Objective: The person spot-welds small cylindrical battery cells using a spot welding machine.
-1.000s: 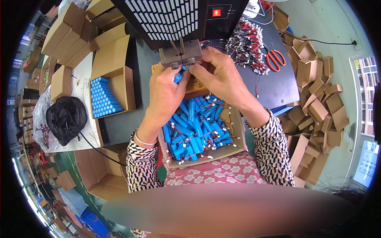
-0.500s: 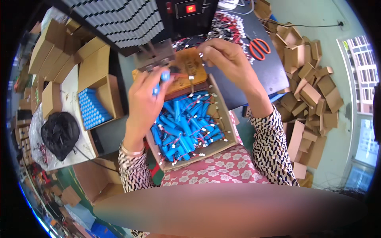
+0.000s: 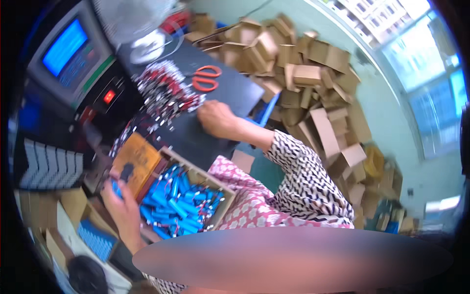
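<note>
My left hand (image 3: 122,208) is closed around a blue cylindrical battery cell (image 3: 116,189), beside an orange-brown wooden block (image 3: 138,156) at the machine's base. My right hand (image 3: 216,119) is over the dark table, close to a heap of red and black wires with white connectors (image 3: 169,93). Its fingers are curled, and whatever they may hold is hidden. Below the block, an open cardboard box (image 3: 205,177) holds many blue cells (image 3: 178,206) with thin wires and white plugs.
Orange-handled scissors (image 3: 206,78) lie beyond my right hand. A machine with a lit blue screen (image 3: 65,51) stands at left. Empty cartons (image 3: 306,76) pile up along the right wall. Blue cells in rows (image 3: 96,240) fill a carton at lower left, near a black bag (image 3: 87,275).
The view has swung right, so the scene sits further left and tilted. My right hand has moved from the wooden block to beside the wire heap. My left hand still holds a blue cell.
</note>
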Demonstrator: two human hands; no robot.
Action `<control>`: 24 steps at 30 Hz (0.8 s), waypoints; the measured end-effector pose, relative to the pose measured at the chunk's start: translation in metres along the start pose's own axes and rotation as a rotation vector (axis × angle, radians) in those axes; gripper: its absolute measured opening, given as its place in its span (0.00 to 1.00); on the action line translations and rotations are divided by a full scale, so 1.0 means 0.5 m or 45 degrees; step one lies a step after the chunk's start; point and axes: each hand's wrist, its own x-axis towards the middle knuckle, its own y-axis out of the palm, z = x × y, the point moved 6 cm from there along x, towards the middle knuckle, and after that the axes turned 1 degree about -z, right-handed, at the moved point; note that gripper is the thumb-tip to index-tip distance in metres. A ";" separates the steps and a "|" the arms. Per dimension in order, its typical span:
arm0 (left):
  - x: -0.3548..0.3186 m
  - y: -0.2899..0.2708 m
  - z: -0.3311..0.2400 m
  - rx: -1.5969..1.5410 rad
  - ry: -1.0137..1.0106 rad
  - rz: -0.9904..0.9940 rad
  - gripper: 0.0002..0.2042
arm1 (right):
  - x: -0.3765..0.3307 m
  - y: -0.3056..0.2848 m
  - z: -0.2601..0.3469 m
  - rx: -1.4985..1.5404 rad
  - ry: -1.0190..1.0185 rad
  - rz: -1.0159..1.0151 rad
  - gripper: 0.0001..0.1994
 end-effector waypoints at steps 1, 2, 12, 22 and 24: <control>0.012 -0.003 -0.032 0.010 0.064 0.037 0.14 | -0.015 -0.022 -0.020 0.101 -0.040 -0.211 0.06; 0.015 -0.008 -0.059 0.031 0.106 0.057 0.14 | -0.031 -0.033 -0.025 0.190 -0.114 -0.420 0.07; 0.028 -0.024 -0.033 0.142 -0.139 -0.094 0.13 | -0.048 -0.156 0.145 1.162 -0.510 -0.550 0.03; 0.029 0.001 -0.075 -0.179 0.107 -0.347 0.09 | 0.012 -0.155 0.284 1.583 -0.564 -0.157 0.05; 0.033 0.002 -0.076 -0.193 0.100 -0.360 0.09 | 0.020 -0.164 0.296 1.660 -0.510 -0.137 0.06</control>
